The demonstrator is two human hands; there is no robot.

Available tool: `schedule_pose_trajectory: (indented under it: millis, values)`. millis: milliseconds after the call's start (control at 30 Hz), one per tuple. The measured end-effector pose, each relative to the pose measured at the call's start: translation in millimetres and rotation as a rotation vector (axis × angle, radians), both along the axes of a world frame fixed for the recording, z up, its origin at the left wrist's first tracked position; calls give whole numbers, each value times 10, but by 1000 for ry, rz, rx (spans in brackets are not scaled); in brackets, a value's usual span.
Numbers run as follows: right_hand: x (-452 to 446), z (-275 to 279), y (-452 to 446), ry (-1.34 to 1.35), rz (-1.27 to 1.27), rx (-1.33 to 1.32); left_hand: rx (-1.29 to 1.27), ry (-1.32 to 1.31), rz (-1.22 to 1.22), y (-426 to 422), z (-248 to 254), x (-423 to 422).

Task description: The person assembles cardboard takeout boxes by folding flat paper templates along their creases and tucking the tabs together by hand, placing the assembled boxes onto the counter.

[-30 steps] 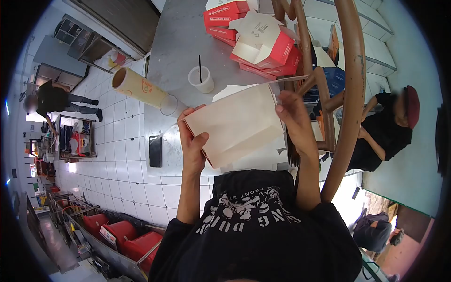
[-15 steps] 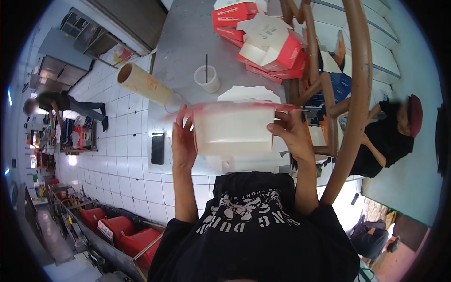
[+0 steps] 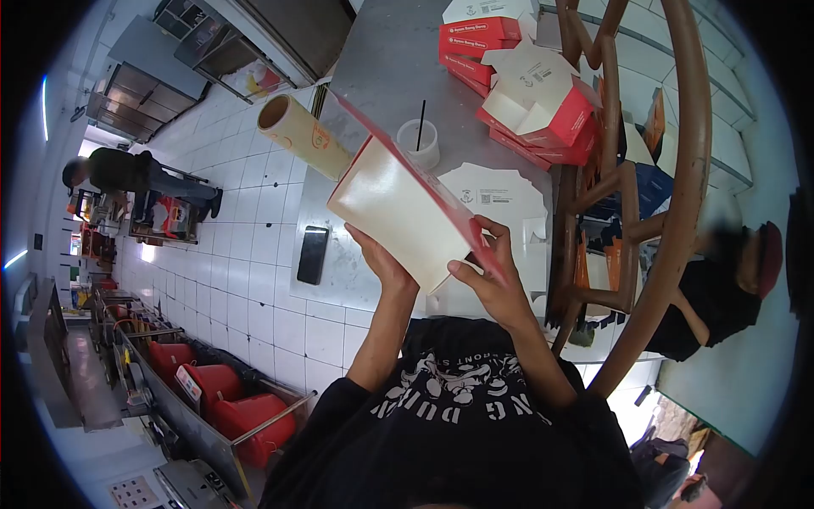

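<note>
A red and white cardboard food box (image 3: 392, 208) is held tilted over the near edge of the metal table (image 3: 356, 59), its pale inner side towards me. My left hand (image 3: 379, 257) supports it from below at the left, fingers partly hidden behind the card. At its lower right corner my right hand (image 3: 489, 270) grips the box, thumb in front and fingers around the red edge. Beneath and behind it lies a flat white box blank (image 3: 500, 202) with printing on it.
Folded red and white boxes (image 3: 543, 97) are piled at the far right. A plastic cup (image 3: 421, 148) with a black straw, a large roll (image 3: 301, 136) and a phone (image 3: 313, 254) are on the table. Brown rails (image 3: 678, 212) border the right. Two other people are farther off.
Both hands have turned the box from level to a steep slant, its left end raised and its right end lowered. The view has shifted, and the flat blank behind shows more fully.
</note>
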State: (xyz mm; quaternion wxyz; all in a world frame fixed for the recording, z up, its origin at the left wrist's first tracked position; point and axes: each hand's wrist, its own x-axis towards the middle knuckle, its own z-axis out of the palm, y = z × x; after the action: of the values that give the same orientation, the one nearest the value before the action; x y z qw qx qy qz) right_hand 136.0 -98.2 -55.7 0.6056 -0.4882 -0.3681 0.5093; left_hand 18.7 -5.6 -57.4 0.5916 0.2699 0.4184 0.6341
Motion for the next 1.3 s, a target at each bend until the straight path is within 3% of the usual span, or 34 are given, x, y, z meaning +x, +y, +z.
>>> schedule_pose_trajectory:
  millis: [100,167,233,300,367,433,500,567,733,800,833,900,933,1000,1033,1100,1167,1200,1233,1267,1300]
  values:
    - [0,36,34,-88,44,82,89,136,34,68,-139,-83]
    - [-11,86,4,-38,82,69,-34,60,8,112,-196,-188]
    - [-26,105,-8,6,115,50,-66,303,-16,141,-213,-232]
    - [-40,87,-1,-45,114,101,-118,191,23,185,-287,-285]
    - [1,26,78,-168,64,168,-21,-104,-76,227,-383,-307]
    - [61,64,191,218,47,-22,-77,-182,-151,186,-176,-224]
    - [168,9,400,317,-154,-91,-11,-132,-145,199,-37,-177]
    - [517,-99,700,145,-236,-66,-151,-95,-118,124,29,-166]
    - [1344,183,1494,4,-453,-78,-132,36,-261,121,-99,-258]
    - [1620,183,1713,-415,-670,-285,-115,68,-310,103,-128,-275]
    - [1674,171,1694,-417,-676,-284,-109,105,-350,84,-132,-284]
    - [1736,153,1640,-862,-788,-148,-127,130,-362,41,-189,-312]
    - [1656,253,1526,-867,-783,-156,-149,211,-384,33,-314,-366]
    - [1325,453,1114,-508,-670,57,-191,338,-398,-27,-589,-439]
    - [1232,311,967,-504,-663,39,-209,344,-399,-66,-741,-472]
    - [1100,-39,710,-395,-556,58,-222,687,-455,-100,-1061,-525]
    - [980,-227,387,-526,-462,-185,-177,811,-496,-156,-1397,-594]
    - [957,-429,250,-522,-456,-201,-75,997,-495,-184,-1552,-603]
    - [938,-723,106,-717,-447,-301,27,1182,-495,-234,-1658,-617]
    - [901,-977,-38,-913,-431,-399,15,1184,-570,-263,-1710,-619]
    - [836,-1140,-188,-907,-420,-417,-4,1189,-581,-322,-1749,-621]
